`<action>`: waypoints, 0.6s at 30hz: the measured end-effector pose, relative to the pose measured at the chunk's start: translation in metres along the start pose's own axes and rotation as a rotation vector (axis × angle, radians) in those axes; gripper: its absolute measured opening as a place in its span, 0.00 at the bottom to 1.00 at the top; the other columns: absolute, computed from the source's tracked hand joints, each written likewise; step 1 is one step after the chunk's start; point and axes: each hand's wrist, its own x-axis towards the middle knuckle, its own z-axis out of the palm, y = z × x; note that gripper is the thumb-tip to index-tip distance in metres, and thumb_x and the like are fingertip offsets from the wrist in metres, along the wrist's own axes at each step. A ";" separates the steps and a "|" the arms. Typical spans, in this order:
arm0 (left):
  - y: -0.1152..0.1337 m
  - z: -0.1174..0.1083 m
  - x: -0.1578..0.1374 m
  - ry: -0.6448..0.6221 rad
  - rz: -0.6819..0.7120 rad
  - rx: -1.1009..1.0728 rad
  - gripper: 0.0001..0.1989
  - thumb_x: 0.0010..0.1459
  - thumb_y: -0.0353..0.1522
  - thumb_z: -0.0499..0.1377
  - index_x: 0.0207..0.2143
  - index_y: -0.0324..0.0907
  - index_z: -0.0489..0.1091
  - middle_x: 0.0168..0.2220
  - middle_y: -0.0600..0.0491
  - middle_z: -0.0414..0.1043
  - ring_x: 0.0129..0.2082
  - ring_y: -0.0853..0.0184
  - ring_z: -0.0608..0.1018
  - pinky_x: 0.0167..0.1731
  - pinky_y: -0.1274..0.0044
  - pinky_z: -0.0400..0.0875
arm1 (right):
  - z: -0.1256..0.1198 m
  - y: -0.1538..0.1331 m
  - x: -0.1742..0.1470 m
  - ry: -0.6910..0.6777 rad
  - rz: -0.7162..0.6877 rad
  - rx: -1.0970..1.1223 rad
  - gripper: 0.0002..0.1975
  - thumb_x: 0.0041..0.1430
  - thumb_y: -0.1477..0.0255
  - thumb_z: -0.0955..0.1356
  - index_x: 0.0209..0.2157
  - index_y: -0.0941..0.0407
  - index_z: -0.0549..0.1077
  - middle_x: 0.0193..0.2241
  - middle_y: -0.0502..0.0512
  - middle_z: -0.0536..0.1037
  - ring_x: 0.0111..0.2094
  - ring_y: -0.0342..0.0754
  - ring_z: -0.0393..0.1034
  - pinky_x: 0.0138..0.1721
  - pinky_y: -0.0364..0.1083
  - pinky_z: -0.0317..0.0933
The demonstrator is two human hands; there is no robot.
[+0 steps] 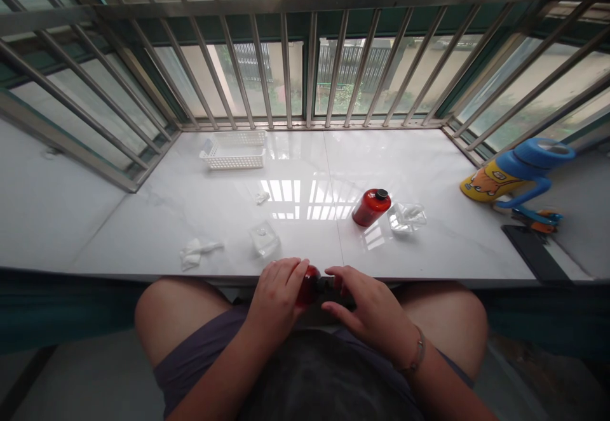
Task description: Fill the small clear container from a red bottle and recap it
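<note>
White marble sill (429, 173), barred window (305, 46), white basket (234, 150)

The head camera looked forward and down, close over the white sill (429, 173), window bars (309, 59) at twelve o'clock.

Dark grey shorts (190, 364), dark top (314, 376), thin bracelet (418, 352) on the right wrist, arms bare

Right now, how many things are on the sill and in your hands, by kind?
Red bottles: 2, one lying on the sill, one held by left hand and right hand
Clear wrappers: 2
White basket: 1
White scraps: 2
Total: 7
</note>
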 end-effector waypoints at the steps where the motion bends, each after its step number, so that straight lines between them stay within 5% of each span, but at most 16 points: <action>1: 0.000 0.000 0.000 0.000 0.001 0.000 0.37 0.57 0.25 0.68 0.67 0.44 0.63 0.59 0.41 0.75 0.57 0.47 0.77 0.59 0.55 0.71 | 0.000 0.000 0.000 -0.013 -0.006 -0.015 0.15 0.72 0.55 0.70 0.46 0.54 0.76 0.35 0.53 0.81 0.35 0.51 0.76 0.39 0.48 0.67; 4: 0.001 -0.002 0.001 0.007 0.000 0.001 0.36 0.58 0.26 0.69 0.67 0.44 0.63 0.59 0.41 0.75 0.57 0.47 0.77 0.58 0.56 0.72 | 0.002 0.000 -0.001 -0.042 0.001 -0.065 0.14 0.72 0.56 0.70 0.40 0.53 0.76 0.30 0.52 0.80 0.32 0.51 0.76 0.36 0.49 0.67; 9: 0.004 -0.003 0.002 -0.009 0.018 -0.025 0.35 0.58 0.25 0.68 0.67 0.45 0.64 0.58 0.41 0.76 0.56 0.47 0.78 0.57 0.56 0.73 | 0.008 0.001 -0.001 0.071 -0.135 0.047 0.22 0.71 0.68 0.70 0.63 0.52 0.66 0.50 0.59 0.79 0.47 0.54 0.77 0.48 0.53 0.74; 18: 0.007 0.004 -0.002 -0.024 0.003 -0.015 0.35 0.57 0.24 0.68 0.66 0.44 0.64 0.58 0.41 0.76 0.56 0.47 0.77 0.57 0.56 0.72 | 0.017 0.001 -0.004 0.080 -0.111 0.066 0.11 0.73 0.73 0.68 0.54 0.52 0.72 0.44 0.57 0.80 0.44 0.54 0.77 0.47 0.55 0.74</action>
